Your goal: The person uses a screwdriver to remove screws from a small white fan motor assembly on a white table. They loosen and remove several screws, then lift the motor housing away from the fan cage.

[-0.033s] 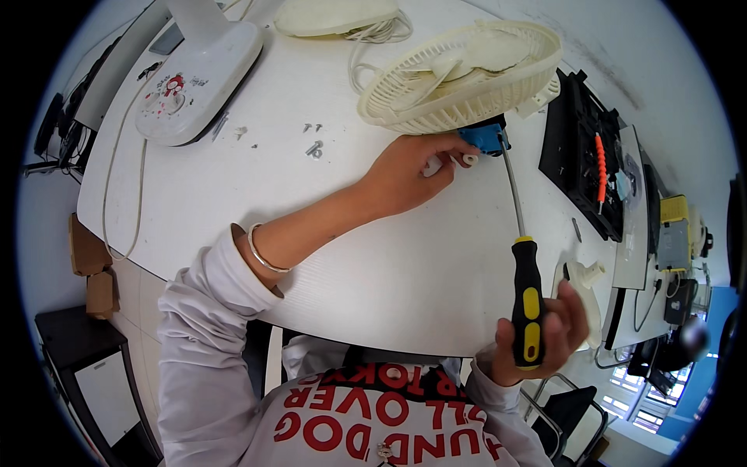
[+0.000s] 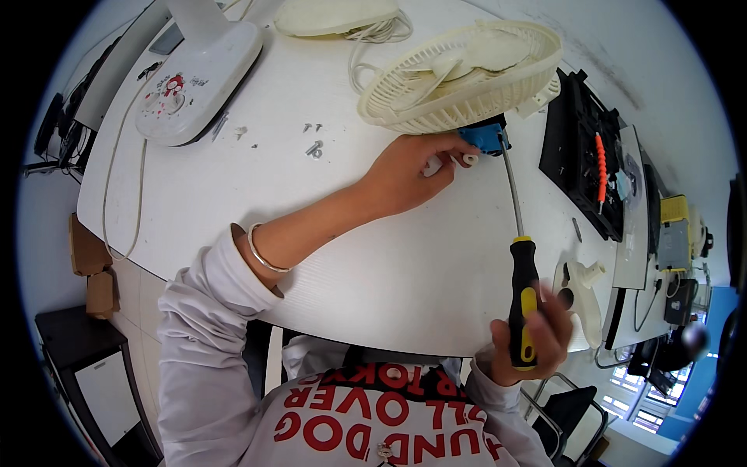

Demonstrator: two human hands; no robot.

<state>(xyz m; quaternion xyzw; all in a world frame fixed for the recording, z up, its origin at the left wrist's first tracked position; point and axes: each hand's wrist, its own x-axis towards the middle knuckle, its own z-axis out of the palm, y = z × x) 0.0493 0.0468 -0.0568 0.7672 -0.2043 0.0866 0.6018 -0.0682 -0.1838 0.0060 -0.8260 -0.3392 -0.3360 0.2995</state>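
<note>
A cream fan head [image 2: 436,117], with its slatted cage and blades, lies tilted at the far side of the table, a blue motor part [image 2: 484,138] showing under its near rim. My left hand [image 2: 416,173] is closed at the fan head beside the blue part, and a small cream post [image 2: 470,159] sticks out by its fingers. A long screwdriver [image 2: 520,253] with a black and yellow handle reaches up to the blue part, its tip at that part's right edge. My right hand [image 2: 545,338] closes round the lower end of the handle, its fingers slightly blurred.
Loose screws [image 2: 313,149] lie left of the fan head. Further left stands a white fan base [image 2: 194,93] with a cord. A black tool case [image 2: 580,156] holding an orange flexible shaft [image 2: 601,171] lies right, with a cream shell [image 2: 587,300] nearer me.
My right hand's fingers have curled in further over the screwdriver handle, which has turned slightly. My left hand and the fan head have not visibly moved.
</note>
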